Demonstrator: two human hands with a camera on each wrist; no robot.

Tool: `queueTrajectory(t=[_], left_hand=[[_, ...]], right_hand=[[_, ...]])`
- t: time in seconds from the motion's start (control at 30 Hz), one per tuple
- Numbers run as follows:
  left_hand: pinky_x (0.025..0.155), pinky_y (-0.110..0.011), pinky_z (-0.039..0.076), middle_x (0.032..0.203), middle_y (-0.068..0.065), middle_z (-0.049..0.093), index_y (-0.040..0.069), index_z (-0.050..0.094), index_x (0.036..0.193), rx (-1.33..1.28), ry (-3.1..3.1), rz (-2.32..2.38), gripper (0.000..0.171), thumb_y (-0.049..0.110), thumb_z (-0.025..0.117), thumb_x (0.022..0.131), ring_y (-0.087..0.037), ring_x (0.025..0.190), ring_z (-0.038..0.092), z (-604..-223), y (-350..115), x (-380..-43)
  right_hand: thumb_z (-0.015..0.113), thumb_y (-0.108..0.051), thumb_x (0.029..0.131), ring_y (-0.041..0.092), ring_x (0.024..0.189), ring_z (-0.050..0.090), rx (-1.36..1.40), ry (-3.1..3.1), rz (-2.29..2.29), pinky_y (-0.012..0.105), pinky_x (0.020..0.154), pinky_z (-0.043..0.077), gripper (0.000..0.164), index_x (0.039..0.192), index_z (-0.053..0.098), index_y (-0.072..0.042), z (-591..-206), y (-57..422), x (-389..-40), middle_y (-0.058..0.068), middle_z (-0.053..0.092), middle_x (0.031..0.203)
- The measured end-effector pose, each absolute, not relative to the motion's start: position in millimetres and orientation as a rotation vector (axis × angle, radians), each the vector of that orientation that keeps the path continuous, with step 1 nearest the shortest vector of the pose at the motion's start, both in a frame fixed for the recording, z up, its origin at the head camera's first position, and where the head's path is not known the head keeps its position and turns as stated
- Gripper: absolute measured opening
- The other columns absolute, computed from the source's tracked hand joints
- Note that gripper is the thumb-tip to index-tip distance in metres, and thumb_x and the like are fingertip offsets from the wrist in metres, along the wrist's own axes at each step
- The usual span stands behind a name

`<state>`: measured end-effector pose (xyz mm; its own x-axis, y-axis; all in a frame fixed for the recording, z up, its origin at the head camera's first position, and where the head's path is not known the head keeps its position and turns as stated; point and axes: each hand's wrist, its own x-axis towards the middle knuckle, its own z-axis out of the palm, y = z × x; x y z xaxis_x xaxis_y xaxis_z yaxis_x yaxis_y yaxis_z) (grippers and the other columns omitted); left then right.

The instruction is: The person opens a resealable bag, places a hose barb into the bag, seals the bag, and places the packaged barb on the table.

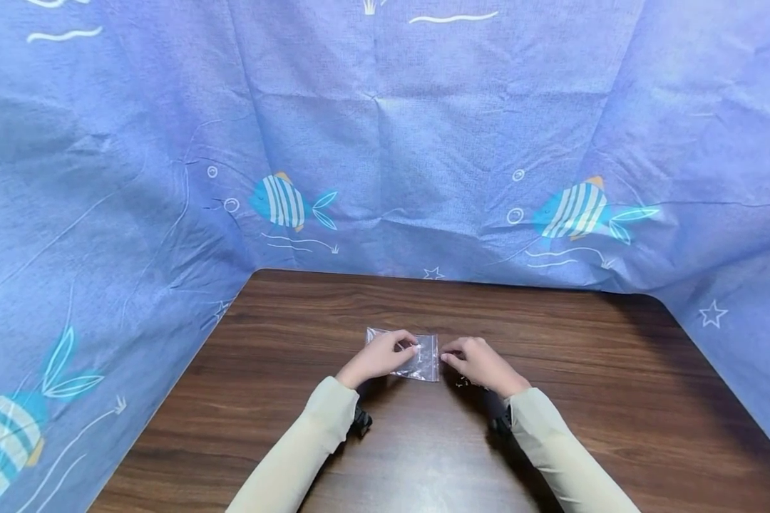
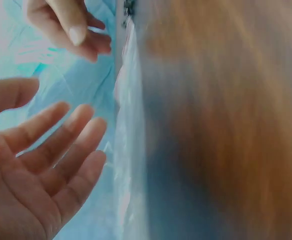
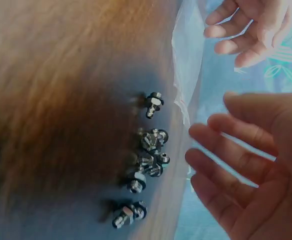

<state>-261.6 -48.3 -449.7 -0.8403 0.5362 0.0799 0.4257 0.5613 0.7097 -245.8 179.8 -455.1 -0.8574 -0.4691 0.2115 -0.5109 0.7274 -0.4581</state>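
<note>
A clear zip-top plastic bag lies flat on the wooden table, its zip edge toward the right. My left hand hovers over the bag's left part, fingers loosely bent and nothing between them. Past the zip edge is my right hand, relaxed, with thumb and fingers apart and close to that edge. Below the right hand lie several small shiny metal fittings with hex collars and dark rings, loosely grouped on the table. In the left wrist view the bag appears edge-on beyond the spread fingers.
The dark wood-grain table has rounded far corners. A blue fabric curtain printed with fish and stars hangs behind it and along both sides. Black straps with wrist cameras sit at the pale sleeve cuffs.
</note>
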Motion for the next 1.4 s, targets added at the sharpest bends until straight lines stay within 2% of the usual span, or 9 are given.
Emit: queueTrajectory(t=[0.17,0.33,0.57,0.77,1.0,1.17,1.4], left_hand=[[0.086,-0.033,0.051,0.104,-0.015,0.068,-0.004,0.062,0.116,0.728,2.604,1.324,0.032,0.017,0.057,0.093,-0.026,0.096,0.063,-458.1,-37.8,-262.8],[0.083,-0.03,0.05,0.101,-0.015,0.066,-0.007,0.06,0.117,0.65,2.546,1.433,0.035,0.014,0.06,0.089,-0.023,0.093,0.061,-464.3,-28.1,-262.7],[0.077,-0.025,0.049,0.099,-0.014,0.066,-0.005,0.059,0.117,0.557,2.489,1.504,0.037,0.014,0.065,0.087,-0.018,0.088,0.06,-472.1,-19.1,-262.7],[0.076,-0.023,0.048,0.101,-0.016,0.063,-0.006,0.056,0.119,0.497,2.388,1.574,0.04,0.012,0.066,0.085,-0.017,0.089,0.057,-483.2,-19.4,-262.9],[0.078,-0.023,0.047,0.103,-0.014,0.062,-0.004,0.058,0.117,0.51,2.449,1.539,0.041,0.016,0.068,0.083,-0.015,0.089,0.054,-491.1,-19.6,-262.6],[0.081,-0.025,0.045,0.106,-0.014,0.059,-0.004,0.057,0.117,0.486,2.473,1.528,0.042,0.016,0.069,0.082,-0.016,0.092,0.051,-492.3,-18.9,-261.7],[0.08,-0.026,0.045,0.107,-0.014,0.058,-0.004,0.057,0.115,0.473,2.492,1.51,0.041,0.014,0.07,0.081,-0.018,0.092,0.051,-489.4,-18.0,-258.8]], right_hand=[[0.063,-0.012,0.091,0.03,0.098,0.068,0.716,-2.906,0.816,0.044,0.087,0.053,0.021,0.103,0.072,0.003,-455.1,178.0,-255.9,0.014,0.073,0.099],[0.064,-0.011,0.09,0.022,0.087,0.068,0.697,-2.985,0.85,0.04,0.079,0.054,0.017,0.099,0.073,0.0,-451.7,177.6,-268.5,0.01,0.074,0.094],[0.065,-0.008,0.087,0.012,0.074,0.059,0.688,-3.11,0.848,0.031,0.071,0.05,0.011,0.089,0.074,-0.003,-453.2,174.7,-281.1,0.005,0.073,0.085],[0.064,-0.009,0.087,0.01,0.068,0.055,0.645,-3.142,0.897,0.027,0.066,0.047,0.012,0.084,0.073,-0.003,-457.1,170.8,-286.8,0.002,0.069,0.078],[0.065,-0.014,0.087,0.008,0.06,0.047,0.542,-3.157,1.034,0.022,0.057,0.039,0.015,0.078,0.073,-0.004,-460.7,169.5,-289.4,-0.005,0.059,0.066],[0.065,-0.013,0.086,0.007,0.056,0.042,0.536,-3.145,1.185,0.021,0.053,0.036,0.017,0.078,0.072,0.001,-465.0,172.0,-293.4,-0.006,0.054,0.063],[0.065,-0.013,0.088,0.009,0.062,0.047,0.514,-3.146,1.39,0.022,0.058,0.04,0.018,0.085,0.071,0.004,-470.6,174.4,-298.4,-0.004,0.058,0.068]])
